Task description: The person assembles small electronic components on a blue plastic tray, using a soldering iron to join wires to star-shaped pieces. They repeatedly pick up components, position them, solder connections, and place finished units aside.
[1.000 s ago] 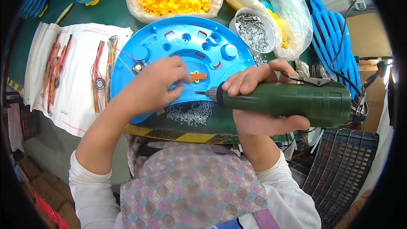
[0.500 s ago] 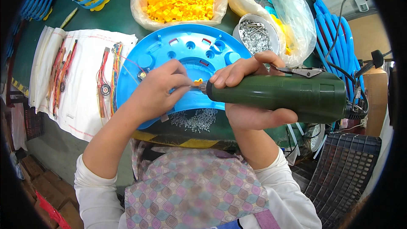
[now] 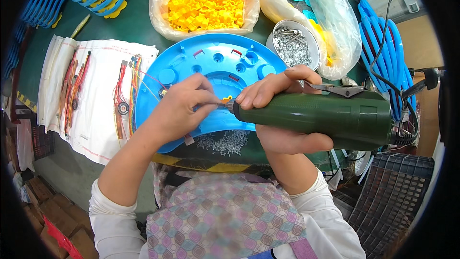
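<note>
My right hand (image 3: 275, 90) is wrapped around a dark green electric screwdriver (image 3: 330, 117), held level with its bit pointing left. At the bit's tip, the thumb and fingers of my left hand (image 3: 179, 108) are pinched together. Whatever sits between them is too small to make out. Both hands are above a curved blue plastic shell (image 3: 211, 44) with round posts and slots. A small yellow piece (image 3: 227, 99) shows just behind the bit. Loose small screws (image 3: 223, 142) lie at the table's near edge, below the shell.
Wires with small speakers (image 3: 122, 108) lie on a white sheet (image 3: 98, 129) at left. Behind the shell stand a bag of yellow and red pieces (image 3: 203, 7) and a metal bowl of screws (image 3: 293, 48). Blue frames (image 3: 383, 52) are stacked at right, above a black crate (image 3: 393, 196).
The view has shifted slightly, so everything sits a little lower and to the right. Both hands keep their grip, with the screwdriver bit still at my left fingertips.
</note>
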Tool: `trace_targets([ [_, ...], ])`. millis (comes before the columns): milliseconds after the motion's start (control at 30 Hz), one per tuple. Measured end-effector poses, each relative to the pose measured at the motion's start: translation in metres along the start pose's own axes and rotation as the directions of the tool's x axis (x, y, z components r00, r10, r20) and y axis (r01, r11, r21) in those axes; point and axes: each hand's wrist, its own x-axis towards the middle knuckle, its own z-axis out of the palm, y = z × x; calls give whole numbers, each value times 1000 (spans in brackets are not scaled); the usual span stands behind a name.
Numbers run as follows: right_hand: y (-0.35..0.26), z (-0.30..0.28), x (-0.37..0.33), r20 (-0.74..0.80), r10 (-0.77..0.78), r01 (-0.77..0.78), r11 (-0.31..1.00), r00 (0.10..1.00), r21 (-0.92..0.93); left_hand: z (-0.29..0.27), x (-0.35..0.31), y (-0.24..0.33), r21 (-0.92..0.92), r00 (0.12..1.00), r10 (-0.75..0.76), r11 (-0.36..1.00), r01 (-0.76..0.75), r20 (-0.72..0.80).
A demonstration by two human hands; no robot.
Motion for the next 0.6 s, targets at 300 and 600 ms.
trace_targets([
  [300, -6, 15, 0, -82, 235, -247, 942, 969, -225, 11, -6, 15, 534, 985, 72, 845, 24, -159],
  [600, -3, 26, 5, -63, 407, -401, 840, 911, -365, 12, -8, 1, 487, 981, 46, 872, 52, -187],
])
